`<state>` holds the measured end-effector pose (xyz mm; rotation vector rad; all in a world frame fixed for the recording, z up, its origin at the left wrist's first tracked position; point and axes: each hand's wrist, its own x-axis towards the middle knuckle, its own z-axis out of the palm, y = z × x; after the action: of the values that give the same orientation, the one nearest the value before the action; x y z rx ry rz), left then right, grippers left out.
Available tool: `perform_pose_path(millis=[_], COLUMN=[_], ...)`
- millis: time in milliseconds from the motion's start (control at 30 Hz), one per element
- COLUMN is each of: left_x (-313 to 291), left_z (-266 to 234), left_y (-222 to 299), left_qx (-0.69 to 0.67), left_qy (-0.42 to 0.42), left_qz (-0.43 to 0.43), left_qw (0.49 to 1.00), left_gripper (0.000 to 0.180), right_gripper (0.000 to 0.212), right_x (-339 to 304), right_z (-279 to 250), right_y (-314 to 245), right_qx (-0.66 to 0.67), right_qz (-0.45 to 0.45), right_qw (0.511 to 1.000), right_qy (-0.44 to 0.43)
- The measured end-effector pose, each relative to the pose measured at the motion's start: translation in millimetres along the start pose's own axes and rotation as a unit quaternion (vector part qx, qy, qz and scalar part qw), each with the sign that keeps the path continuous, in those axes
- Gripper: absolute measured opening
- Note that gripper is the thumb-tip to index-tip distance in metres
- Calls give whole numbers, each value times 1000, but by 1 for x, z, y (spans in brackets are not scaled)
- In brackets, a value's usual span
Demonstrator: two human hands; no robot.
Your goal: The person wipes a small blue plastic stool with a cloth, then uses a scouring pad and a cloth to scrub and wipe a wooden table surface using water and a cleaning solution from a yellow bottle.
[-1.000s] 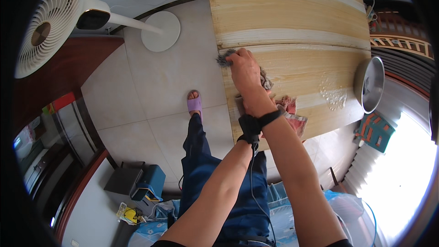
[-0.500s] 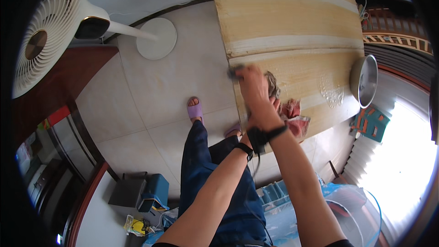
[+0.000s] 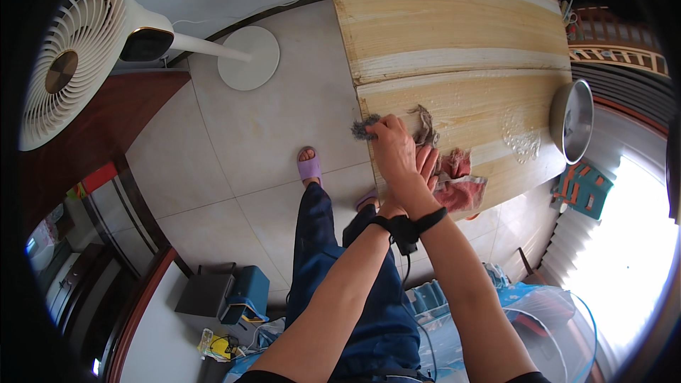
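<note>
My right hand (image 3: 394, 147) pinches a dark grey steel wool scrubber (image 3: 364, 128) at the left edge of the wooden table (image 3: 440, 21). Part of the scrubber sticks out past that edge. My forearms cross at the wrists, the right one on top. Beneath it my left hand (image 3: 426, 163) is partly hidden; its visible fingers are stretched out over the tabletop. A crumpled brown rag (image 3: 425, 128) lies just beyond those fingers. To their right is a red and pink cloth (image 3: 461, 193), bunched near the table's front edge.
A steel bowl (image 3: 573, 122) stands tilted at the table's right edge, with a foamy water puddle (image 3: 521, 138) beside it. On the floor at left is a white fan (image 3: 248, 58). Bins (image 3: 245, 294) stand low at left. A black cable (image 3: 430, 340) hangs from the wrist straps.
My right hand and the scrubber have moved slightly toward me along the table's left edge. The hand was blurred by motion before and is sharper now. Both cloths stay in place.
</note>
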<state>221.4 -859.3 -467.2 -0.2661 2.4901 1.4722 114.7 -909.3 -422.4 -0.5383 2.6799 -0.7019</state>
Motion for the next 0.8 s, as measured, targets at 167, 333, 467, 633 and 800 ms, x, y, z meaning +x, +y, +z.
perform_pose_path(millis=[167,333,467,633,800], left_x=[-1,1,7,12,21], left_z=[0,-6,-4,-26,-63], left_y=[1,-2,6,15,8], left_qx=[17,36,64,94,-52], left_qy=[-1,0,-27,76,195], left_qz=[9,13,39,140,135], left_qw=[1000,999,997,983,970], left_gripper=[57,58,58,55,41], right_gripper=[12,13,21,16,20], right_x=[42,31,-38,26,44], right_z=[3,1,-5,-49,-97], right_y=[-9,-11,24,99,162], right_qx=[10,2,-1,-36,-104], right_qz=[-26,-28,-28,53,126], right_qw=[997,999,999,993,973], right_qy=[74,44,-35,100,161])
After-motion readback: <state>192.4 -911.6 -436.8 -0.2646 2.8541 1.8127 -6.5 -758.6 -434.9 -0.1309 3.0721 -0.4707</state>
